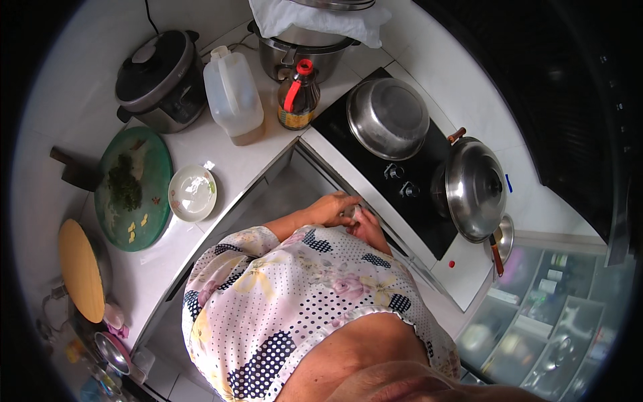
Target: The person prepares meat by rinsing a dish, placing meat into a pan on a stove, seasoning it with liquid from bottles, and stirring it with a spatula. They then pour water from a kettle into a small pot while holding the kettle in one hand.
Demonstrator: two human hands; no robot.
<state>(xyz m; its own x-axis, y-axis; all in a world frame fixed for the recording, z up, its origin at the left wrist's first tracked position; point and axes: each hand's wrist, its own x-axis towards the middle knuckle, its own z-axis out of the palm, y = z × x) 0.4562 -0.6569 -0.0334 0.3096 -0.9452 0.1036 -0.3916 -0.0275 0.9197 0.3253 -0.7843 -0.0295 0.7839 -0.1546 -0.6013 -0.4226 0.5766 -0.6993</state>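
My left hand [335, 210] and my right hand [368, 227] are close together in front of my body, by the edge of the counter below the cooktop. Between their fingers is a small pale object [355, 213], too small and covered to name. Which hand grips it I cannot tell. On the counter to the left stands a white bowl [193, 194], beside a round green cutting board [162, 191] with chopped greens [124, 183] and several pale yellow pieces [132, 232]. A cleaver [80, 171] lies at the board's far left edge.
The black cooktop [427, 221] bears an upturned metal basin [389, 118] and a lidded wok [474, 188]. An electric pressure cooker [158, 80], a plastic jug [233, 95] and a red-capped sauce bottle [299, 95] stand behind. Clear drawers [532, 321] are at right.
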